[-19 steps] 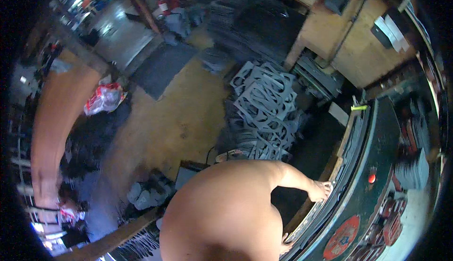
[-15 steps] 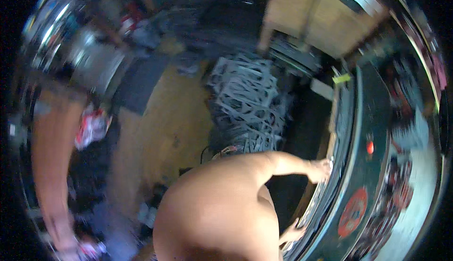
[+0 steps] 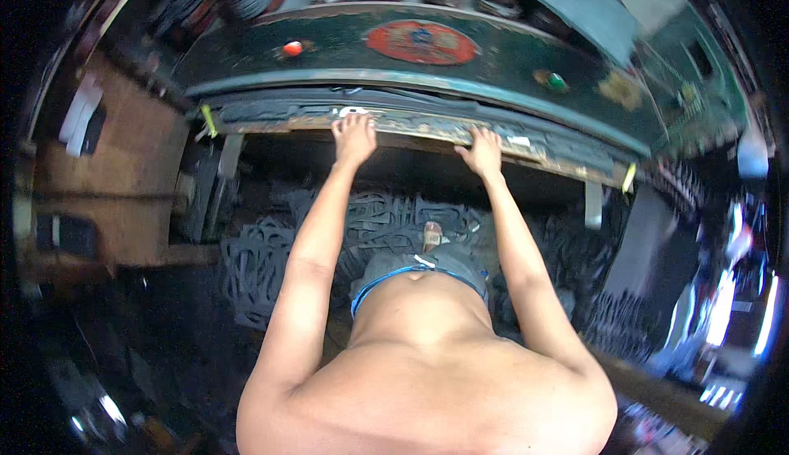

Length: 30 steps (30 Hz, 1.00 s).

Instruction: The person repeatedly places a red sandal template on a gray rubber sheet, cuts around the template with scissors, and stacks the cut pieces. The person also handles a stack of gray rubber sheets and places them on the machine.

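Both my arms reach forward to the wooden front edge of a board (image 3: 419, 131) beneath a dark green machine beam (image 3: 246, 48). My left hand (image 3: 355, 138) lies over this edge, fingers extended and slightly apart, at a small white piece (image 3: 352, 112) whose kind I cannot make out. To the right, my right hand (image 3: 485, 152) rests on the same edge, its fingers laid forward and the thumb out to the side. Dark grey sheet material (image 3: 271, 111) lies on the board behind my hands.
The beam carries a red button (image 3: 292, 48), a green button (image 3: 556, 82) and a red oval plate (image 3: 423, 41). Grey cut-out sheet scraps (image 3: 255, 266) heap up below the board. A wooden table (image 3: 107, 184) stands at left; a dark sheet (image 3: 641, 249) hangs at right.
My view has swung round to the right, so the machine now lies straight ahead instead of at the right side. Both hands are still at the board's edge.
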Motion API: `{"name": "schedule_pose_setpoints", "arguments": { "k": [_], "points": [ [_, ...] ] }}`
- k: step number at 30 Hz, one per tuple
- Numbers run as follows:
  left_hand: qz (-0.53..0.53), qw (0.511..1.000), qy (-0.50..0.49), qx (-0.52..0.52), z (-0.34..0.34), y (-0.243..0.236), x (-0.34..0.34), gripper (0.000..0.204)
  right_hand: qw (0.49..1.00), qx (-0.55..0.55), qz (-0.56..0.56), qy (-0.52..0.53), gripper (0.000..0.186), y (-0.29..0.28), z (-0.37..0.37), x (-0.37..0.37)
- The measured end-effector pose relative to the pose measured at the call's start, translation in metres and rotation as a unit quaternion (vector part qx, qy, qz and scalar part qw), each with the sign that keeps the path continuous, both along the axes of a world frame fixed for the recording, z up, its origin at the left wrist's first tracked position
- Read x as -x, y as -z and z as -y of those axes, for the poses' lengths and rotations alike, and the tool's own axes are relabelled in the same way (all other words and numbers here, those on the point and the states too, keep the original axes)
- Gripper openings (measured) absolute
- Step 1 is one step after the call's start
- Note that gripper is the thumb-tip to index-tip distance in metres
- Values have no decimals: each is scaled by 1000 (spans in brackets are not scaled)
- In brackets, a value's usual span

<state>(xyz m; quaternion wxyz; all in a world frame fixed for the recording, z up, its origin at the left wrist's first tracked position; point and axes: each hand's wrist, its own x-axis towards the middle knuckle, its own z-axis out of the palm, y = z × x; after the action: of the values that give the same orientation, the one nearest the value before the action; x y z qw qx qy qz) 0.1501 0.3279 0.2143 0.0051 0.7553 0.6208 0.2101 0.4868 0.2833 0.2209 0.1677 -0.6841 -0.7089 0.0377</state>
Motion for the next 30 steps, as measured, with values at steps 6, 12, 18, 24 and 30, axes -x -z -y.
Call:
{"name": "schedule_pose_setpoints", "arguments": {
  "k": [6,12,18,24,30],
  "points": [
    [-30,996,-16,81,-16,-7,1,38,997,70,14,36,63,-15,-2,6],
    [-64,987,-28,143,-13,-22,-4,38,993,104,35,47,70,-16,1,6],
    [-57,996,2,62,-3,-17,23,28,995,76,-70,-8,60,-14,6,7],
    [2,978,14,206,-17,-58,20,26,930,178,-321,4,56,-78,-13,-8],
    [396,873,36,284,-75,-98,-32,34,984,33,-91,-147,106,-112,-109,9]
  ]
}}
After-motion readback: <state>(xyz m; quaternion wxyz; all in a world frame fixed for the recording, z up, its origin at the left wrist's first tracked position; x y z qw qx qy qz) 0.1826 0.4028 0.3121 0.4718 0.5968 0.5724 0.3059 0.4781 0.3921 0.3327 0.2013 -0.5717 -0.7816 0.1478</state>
